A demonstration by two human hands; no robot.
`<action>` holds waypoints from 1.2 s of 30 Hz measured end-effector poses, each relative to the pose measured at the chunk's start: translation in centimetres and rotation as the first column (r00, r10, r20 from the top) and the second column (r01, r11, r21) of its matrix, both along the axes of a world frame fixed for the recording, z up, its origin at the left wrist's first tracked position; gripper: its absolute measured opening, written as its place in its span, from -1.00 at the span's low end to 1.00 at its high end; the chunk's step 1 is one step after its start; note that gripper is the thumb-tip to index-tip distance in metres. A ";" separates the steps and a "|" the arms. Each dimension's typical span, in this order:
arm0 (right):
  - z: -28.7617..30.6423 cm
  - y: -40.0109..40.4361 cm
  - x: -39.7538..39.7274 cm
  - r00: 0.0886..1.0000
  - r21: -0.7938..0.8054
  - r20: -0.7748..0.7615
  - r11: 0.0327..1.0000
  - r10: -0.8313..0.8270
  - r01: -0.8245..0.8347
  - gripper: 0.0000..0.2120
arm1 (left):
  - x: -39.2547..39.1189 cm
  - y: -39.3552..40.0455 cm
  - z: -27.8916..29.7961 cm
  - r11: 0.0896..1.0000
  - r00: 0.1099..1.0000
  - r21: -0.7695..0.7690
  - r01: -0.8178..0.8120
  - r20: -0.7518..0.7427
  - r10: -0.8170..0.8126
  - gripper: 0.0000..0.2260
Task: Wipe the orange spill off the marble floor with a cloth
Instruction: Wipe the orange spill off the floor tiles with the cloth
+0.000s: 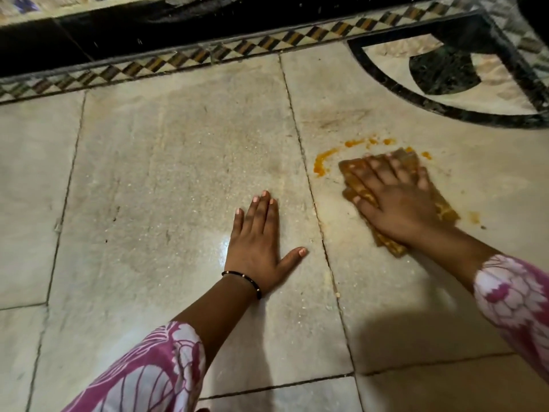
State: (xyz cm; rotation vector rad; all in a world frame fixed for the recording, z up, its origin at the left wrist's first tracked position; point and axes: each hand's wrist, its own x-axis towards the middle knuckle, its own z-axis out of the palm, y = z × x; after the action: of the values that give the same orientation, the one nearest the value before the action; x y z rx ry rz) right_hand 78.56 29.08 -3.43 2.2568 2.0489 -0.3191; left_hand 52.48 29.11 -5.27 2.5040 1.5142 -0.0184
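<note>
An orange spill [322, 162] curves in smears and droplets across a pale marble floor slab [184, 162], right of centre. A brownish, orange-stained cloth [445, 211] lies flat on the floor over part of the spill. My right hand [395, 200] presses down on the cloth with fingers spread, covering most of it. My left hand [261, 248] rests flat on the bare marble to the left of a floor joint, palm down, fingers apart, holding nothing. A few orange specks [473, 217] lie to the right of the cloth.
A checkered inlay border [208, 56] and a black band [89, 34] run along the far edge of the floor. A black-and-white curved inlay pattern [445, 72] sits at the upper right. Dark joints divide the marble slabs.
</note>
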 end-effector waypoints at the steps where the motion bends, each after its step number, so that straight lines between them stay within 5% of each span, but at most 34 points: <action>1: -0.1 0.1 -1.2 0.996 -0.014 0.006 0.996 0.093 -0.092 -0.33 | 0.1 0.0 0.0 1.000 1.000 0.003 0.002 0.000 -0.002 -0.15; 5: -0.3 -5.0 -4.0 0.923 0.003 0.030 0.923 0.384 -0.384 -0.38 | 0.1 0.0 -0.3 0.999 1.000 0.033 0.001 0.014 -0.001 -0.16; 10: 0.5 -12.0 2.2 0.811 -0.041 0.007 0.810 0.586 -0.585 -0.46 | 0.0 0.0 -0.6 0.999 1.000 0.045 0.004 0.029 -0.005 -0.16; 14: 0.7 -10.1 8.2 0.891 -0.100 0.033 0.888 0.454 -0.449 -0.44 | 0.1 -0.1 -0.6 0.999 1.000 0.038 0.006 0.019 -0.007 -0.15; 19: 0.7 -3.5 4.6 1.000 0.025 0.028 1.000 -0.009 0.008 -0.37 | 0.1 -0.1 -0.3 0.999 1.000 0.034 0.008 0.003 -0.008 -0.15; 25: -0.3 -7.1 -4.7 0.945 0.035 0.029 0.944 0.326 -0.327 -0.42 | 0.2 -0.3 0.1 1.000 0.998 0.020 0.002 0.063 -0.004 -0.17; 29: -0.3 -15.4 -1.6 0.918 -0.010 -0.008 0.918 0.396 -0.396 -0.46 | 1.8 -2.3 0.2 0.997 0.983 -0.032 0.074 0.169 -0.067 -0.19; 33: 0.4 -17.1 6.6 0.986 -0.054 0.012 0.984 0.169 -0.168 -0.43 | 4.2 -3.1 0.2 0.977 0.960 -0.024 0.211 0.195 -0.203 -0.22; 36: 0.9 -13.4 8.4 0.983 0.004 0.022 0.983 -0.184 0.184 -0.40 | 5.7 -2.8 0.5 0.952 0.937 -0.012 0.306 0.180 -0.299 -0.22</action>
State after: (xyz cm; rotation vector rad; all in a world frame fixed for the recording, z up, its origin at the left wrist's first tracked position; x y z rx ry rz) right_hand 86.98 15.66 -2.56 2.4439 1.8340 -0.3022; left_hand 58.20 26.32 -4.76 2.6029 1.0408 0.1195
